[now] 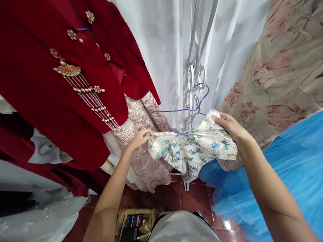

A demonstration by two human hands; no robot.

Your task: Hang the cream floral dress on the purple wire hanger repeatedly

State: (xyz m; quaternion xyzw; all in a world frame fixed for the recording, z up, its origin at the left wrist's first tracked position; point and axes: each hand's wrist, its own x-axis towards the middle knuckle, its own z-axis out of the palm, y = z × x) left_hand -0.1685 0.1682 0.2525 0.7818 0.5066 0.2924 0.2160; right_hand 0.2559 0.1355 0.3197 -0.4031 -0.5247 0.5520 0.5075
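A white floral garment (194, 148) with blue and green flowers is stretched between my two hands. My left hand (141, 138) pinches its left upper edge. My right hand (229, 124) grips its right upper corner, thumb on top. A purple wire hanger (174, 110) hangs from the white metal rack (192, 72) just behind the garment. Its right end passes behind the cloth, while its left arm shows bare above my left hand. I cannot tell whether the garment rests on the hanger.
A red velvet jacket (75, 111) with beaded ornaments and a pink textured dress (148, 158) hang at left. To the right hang a beige floral fabric (272, 77) and blue tulle (277, 174). White curtains (153, 40) stand behind. A wooden box (122, 216) holding a phone is below.
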